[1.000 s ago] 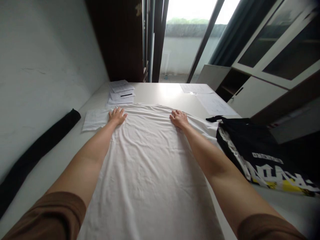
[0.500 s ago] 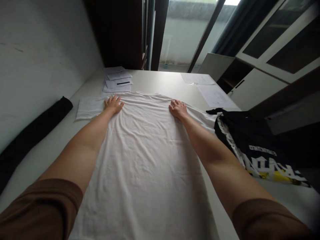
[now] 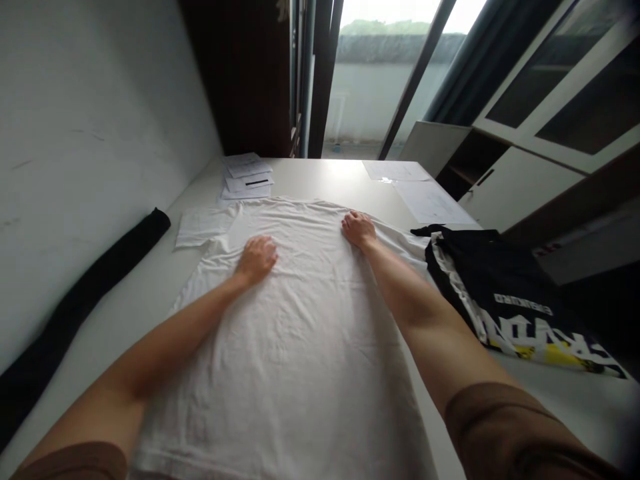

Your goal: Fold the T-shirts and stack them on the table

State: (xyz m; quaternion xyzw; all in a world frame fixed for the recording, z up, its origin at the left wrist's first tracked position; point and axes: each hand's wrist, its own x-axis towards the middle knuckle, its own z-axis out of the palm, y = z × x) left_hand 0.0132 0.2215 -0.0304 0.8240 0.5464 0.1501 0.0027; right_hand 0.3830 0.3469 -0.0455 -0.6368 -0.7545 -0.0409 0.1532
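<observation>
A white T-shirt (image 3: pixel 300 333) lies spread flat on the white table (image 3: pixel 330 177), its far end toward the window. My left hand (image 3: pixel 257 257) rests palm down on the cloth near its middle, fingers curled a little and together. My right hand (image 3: pixel 357 229) presses flat on the shirt near its far right edge, fingers stretched forward. Neither hand grips anything. Both forearms reach out over the shirt.
A black garment with white and yellow print (image 3: pixel 510 303) lies to the right of the shirt. A long black roll (image 3: pixel 85 293) lies along the left wall. Stacked papers (image 3: pixel 247 179) and loose sheets (image 3: pixel 425 200) sit at the table's far end; cabinets stand right.
My left hand has slid from the shirt's far left corner back and rightward toward the middle of the cloth. My right hand stays in place.
</observation>
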